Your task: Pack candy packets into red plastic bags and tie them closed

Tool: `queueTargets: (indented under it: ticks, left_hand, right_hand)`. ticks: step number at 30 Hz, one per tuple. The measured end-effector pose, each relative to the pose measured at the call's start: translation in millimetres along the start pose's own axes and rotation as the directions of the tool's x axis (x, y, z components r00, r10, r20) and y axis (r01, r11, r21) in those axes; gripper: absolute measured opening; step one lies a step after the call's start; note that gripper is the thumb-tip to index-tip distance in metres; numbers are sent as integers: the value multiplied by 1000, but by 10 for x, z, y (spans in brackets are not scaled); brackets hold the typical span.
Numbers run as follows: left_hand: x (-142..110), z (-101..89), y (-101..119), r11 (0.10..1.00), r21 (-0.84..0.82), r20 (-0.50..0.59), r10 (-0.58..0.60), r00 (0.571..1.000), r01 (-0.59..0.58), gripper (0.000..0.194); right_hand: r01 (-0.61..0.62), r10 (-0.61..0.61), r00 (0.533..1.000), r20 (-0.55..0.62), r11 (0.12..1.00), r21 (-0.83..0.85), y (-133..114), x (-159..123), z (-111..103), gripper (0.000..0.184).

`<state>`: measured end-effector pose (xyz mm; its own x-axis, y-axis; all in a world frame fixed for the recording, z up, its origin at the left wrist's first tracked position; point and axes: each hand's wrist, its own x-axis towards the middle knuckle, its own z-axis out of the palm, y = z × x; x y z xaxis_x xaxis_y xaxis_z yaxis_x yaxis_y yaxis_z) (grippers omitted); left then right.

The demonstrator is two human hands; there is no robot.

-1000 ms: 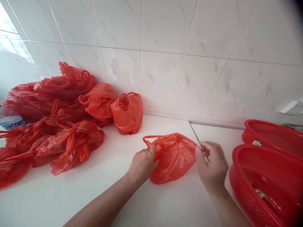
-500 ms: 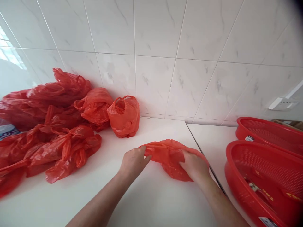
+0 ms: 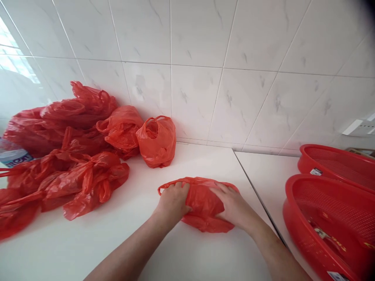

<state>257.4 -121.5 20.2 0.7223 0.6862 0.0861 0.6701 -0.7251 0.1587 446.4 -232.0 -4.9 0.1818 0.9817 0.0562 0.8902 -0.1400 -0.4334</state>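
Note:
A red plastic bag (image 3: 202, 201) lies crumpled on the white tabletop in front of me. My left hand (image 3: 174, 199) grips its left side, fingers bent over the far part and the thumb toward the middle. A loop of the bag shows just left of these fingers. My right hand (image 3: 231, 205) holds the right side, with thumb and fingers spaced around the gathered plastic. Folds hide some of the fingertips. Whether the bag contains anything I cannot tell.
An upright red bag with handles (image 3: 156, 142) stands by the tiled wall (image 3: 196, 93). Left of it is a heap of red bags (image 3: 61, 121), with a labelled package (image 3: 16, 157) beside them. Two red plastic baskets (image 3: 290, 195) stand at the right, past a table seam (image 3: 258, 193).
The bag between my hands has bunched up and shifted slightly left. Both hands have come closer together, and the right hand has moved left. The view has turned a little.

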Motion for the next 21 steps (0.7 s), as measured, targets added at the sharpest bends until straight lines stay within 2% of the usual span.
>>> queueTargets:
  ticks: [2,5,9,11,14,16,18,21]
  left_hand:
    - [12,-63,-88,996,-26,67,-86,994,88,39]
    - [6,-114,-156,993,-85,58,-75,996,79,39]
    - [-3,-94,-157,992,-121,-80,37,996,-47,25]
    - [-2,-86,-148,987,-113,-192,93,977,-116,18]
    - [2,-85,-144,954,-84,-306,251,918,-289,24]
    - [3,-74,-145,902,-74,-296,388,873,-425,32]
    - [1,-47,-139,856,-82,-232,481,846,-510,35]
    - [-4,0,-108,838,-94,-115,528,841,-538,17]
  right_hand:
    - [-58,58,998,-15,998,-15,106,29,-63,75]
    - [-122,122,990,-70,993,7,249,58,-122,62]
    - [-60,83,970,-230,993,106,303,60,-168,22]
    - [-7,56,938,-341,990,143,259,46,-188,17]
    - [79,-16,888,-459,990,118,132,16,-193,18]
    - [127,-73,886,-458,988,87,39,0,-163,18]
    - [131,-91,912,-401,989,72,-26,-3,-104,19]
    - [45,-34,968,-249,998,36,-26,25,18,10]
